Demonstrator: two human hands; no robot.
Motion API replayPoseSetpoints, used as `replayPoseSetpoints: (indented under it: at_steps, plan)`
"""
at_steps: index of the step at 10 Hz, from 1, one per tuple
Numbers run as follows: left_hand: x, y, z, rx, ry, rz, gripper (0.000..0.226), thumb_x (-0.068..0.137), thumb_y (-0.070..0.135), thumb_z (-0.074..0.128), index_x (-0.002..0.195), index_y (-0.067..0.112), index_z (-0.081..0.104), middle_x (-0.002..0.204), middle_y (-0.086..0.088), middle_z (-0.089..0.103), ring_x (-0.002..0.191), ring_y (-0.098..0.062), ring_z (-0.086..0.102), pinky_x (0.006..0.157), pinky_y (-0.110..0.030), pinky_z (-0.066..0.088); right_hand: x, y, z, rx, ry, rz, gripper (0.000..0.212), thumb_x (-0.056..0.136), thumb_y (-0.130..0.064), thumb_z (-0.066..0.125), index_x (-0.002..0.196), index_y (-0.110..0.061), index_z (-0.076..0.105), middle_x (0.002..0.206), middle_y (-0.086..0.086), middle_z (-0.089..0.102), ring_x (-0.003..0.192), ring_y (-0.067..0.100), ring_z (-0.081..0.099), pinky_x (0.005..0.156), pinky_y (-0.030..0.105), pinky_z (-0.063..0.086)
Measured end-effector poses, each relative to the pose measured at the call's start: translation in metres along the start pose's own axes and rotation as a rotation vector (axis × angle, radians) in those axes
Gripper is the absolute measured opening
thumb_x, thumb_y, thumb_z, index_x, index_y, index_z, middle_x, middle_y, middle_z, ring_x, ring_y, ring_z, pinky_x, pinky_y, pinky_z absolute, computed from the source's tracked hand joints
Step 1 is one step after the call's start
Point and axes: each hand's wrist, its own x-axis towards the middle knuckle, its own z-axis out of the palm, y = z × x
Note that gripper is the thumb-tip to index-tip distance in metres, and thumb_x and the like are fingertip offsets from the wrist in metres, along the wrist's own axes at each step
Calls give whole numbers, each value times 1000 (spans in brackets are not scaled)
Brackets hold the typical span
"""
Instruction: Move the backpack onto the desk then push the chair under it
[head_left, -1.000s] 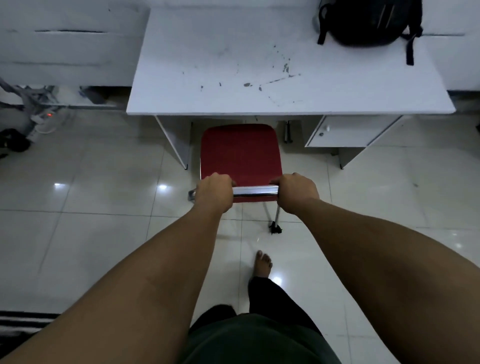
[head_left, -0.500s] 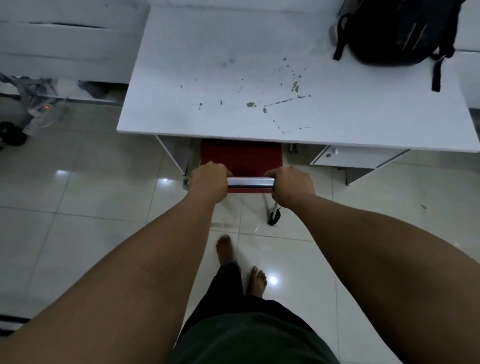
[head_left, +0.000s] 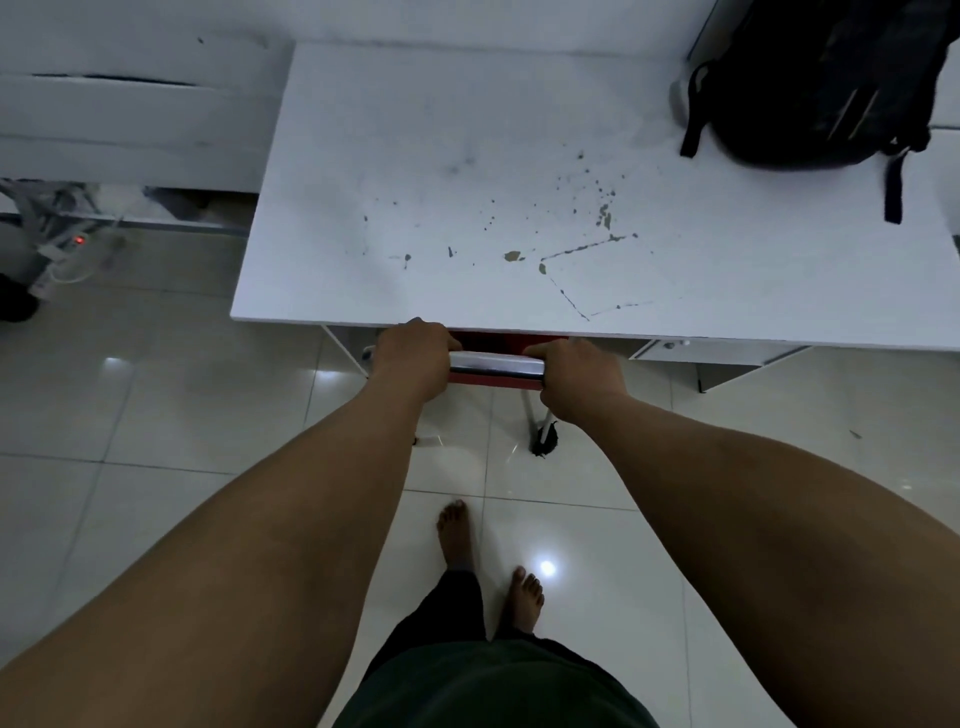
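Note:
A black backpack (head_left: 821, 83) lies on the far right corner of the white desk (head_left: 467, 182), one strap hanging towards me. The red chair (head_left: 493, 379) is almost wholly hidden beneath the desktop; only its chrome back bar, a strip of red and a rear leg show at the front edge. My left hand (head_left: 410, 358) grips the bar's left end. My right hand (head_left: 576, 379) grips its right end. Both knuckles sit just at the desk's front edge.
A drawer unit (head_left: 675, 349) hangs under the desk's right side. White furniture (head_left: 130, 119) stands at the left, with cables and a power strip with a red light (head_left: 78, 240) on the tiled floor below. My bare feet (head_left: 457, 530) stand behind the chair.
The chair has slid forward under the desk; its red seat, fully visible before, is now hidden. I have stepped closer, both hands staying on the back bar.

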Motion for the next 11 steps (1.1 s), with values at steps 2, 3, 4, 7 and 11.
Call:
replayPoseSetpoints:
  at_steps: [2,3,4,7,11]
  plan:
    - [18,14,-4,17,22,-21,44,75,10,63,110,33,72,77,2,54,65,-18,50,60,-28,37,17,20,-12,-21,-37,7,54,81,-13,60,123,-46,59,90,-1,67,83,23,63,62,30,40]
    - [22,14,-7,12,25,-15,44,75,11,64,113,33,71,85,0,62,69,-19,53,62,-27,37,23,24,-16,-60,-31,-33,51,81,-17,62,121,-48,60,91,-3,68,83,23,64,63,29,42]
    - [25,13,-10,7,30,3,43,74,10,64,109,33,72,83,1,63,67,-18,51,62,-26,37,26,25,-19,-61,-29,-47,50,82,-21,65,122,-49,60,92,-5,69,83,22,64,64,29,43]
    - [18,14,-9,56,-44,21,37,78,10,63,109,29,69,76,2,52,69,-18,52,61,-28,40,20,22,-8,47,-55,22,43,83,-18,61,115,-46,63,94,-5,67,85,21,64,61,29,41]
    - [19,32,-60,64,-320,-13,30,69,30,80,93,19,67,100,-1,64,86,-23,62,69,-31,47,29,15,-62,17,-456,49,34,76,-25,73,109,-17,69,103,5,67,94,25,66,85,34,56]
